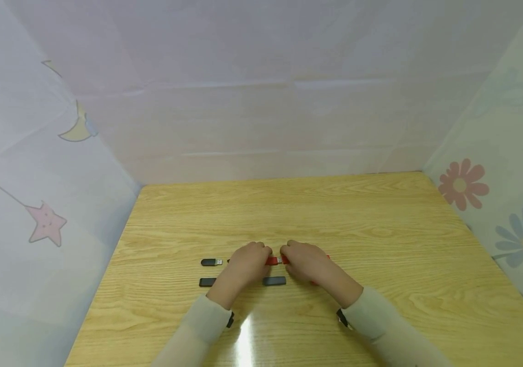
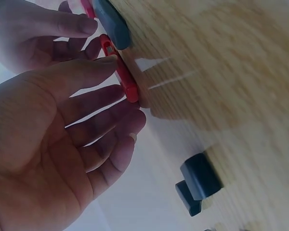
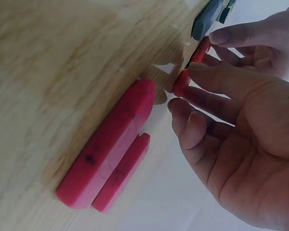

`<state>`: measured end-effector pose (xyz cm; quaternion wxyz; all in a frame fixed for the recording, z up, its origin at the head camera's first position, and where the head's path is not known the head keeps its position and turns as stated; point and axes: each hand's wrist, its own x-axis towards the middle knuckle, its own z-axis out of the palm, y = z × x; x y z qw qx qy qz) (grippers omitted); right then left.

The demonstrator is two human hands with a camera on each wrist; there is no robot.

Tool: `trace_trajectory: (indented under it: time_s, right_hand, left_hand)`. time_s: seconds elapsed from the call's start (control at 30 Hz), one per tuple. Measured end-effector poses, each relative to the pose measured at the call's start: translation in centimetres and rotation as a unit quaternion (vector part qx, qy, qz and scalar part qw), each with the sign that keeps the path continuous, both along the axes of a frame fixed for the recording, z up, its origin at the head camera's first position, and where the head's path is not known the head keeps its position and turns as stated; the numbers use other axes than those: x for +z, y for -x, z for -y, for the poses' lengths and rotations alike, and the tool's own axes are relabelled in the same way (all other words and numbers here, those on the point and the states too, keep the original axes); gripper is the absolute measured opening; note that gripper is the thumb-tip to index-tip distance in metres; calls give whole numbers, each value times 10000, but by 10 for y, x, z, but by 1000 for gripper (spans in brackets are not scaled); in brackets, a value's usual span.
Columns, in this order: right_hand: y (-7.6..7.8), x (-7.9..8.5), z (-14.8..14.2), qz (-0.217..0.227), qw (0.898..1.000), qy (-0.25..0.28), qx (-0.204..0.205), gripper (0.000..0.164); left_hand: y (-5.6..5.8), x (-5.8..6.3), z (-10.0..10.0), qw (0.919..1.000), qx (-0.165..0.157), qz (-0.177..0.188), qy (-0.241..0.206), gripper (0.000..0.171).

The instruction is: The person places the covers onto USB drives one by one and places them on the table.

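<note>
Both hands meet over a red USB stick (image 1: 271,261), whose silver part shows between two red portions in the head view. My left hand (image 1: 249,261) pinches one end between thumb and fingers; in the left wrist view the red body (image 2: 127,84) slants down under the thumb. At the other end, my right hand (image 1: 306,261) pinches a red part (image 3: 181,83) with thumb and forefinger. Whether the two red portions are joined is hard to tell. Just below the hands lies a dark grey stick (image 1: 274,281).
Left of the hands lie a black USB stick (image 1: 211,262) with a silver plug and another black stick (image 1: 207,282), partly behind the wrist. Two pinkish-red bars, one large (image 3: 111,144) and one smaller (image 3: 121,175), lie beside my right hand. Patterned cloth walls (image 1: 261,127) surround the wooden table (image 1: 380,219).
</note>
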<state>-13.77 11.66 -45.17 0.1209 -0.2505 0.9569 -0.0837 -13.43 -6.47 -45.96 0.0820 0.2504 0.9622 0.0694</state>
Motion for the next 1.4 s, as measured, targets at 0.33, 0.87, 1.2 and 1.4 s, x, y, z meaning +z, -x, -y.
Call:
trace_trajectory:
  time_s: [0.33, 0.87, 1.2, 1.4]
  right_hand:
    - [3, -1, 3, -71, 9999, 78, -34, 13]
    - [5, -7, 6, -135, 9996, 233, -69, 10]
    - [3, -7, 6, -305, 9993, 223, -28, 13]
    - [3, -4, 3, -183, 9992, 317, -189, 14]
  left_hand:
    - [2, -1, -3, 9999, 72, 20, -99, 7]
    - [4, -5, -6, 9998, 109, -98, -147, 9]
    - [4, -3, -8, 9998, 177, -107, -26, 12]
    - [6, -5, -5, 9997, 107, -189, -131, 8]
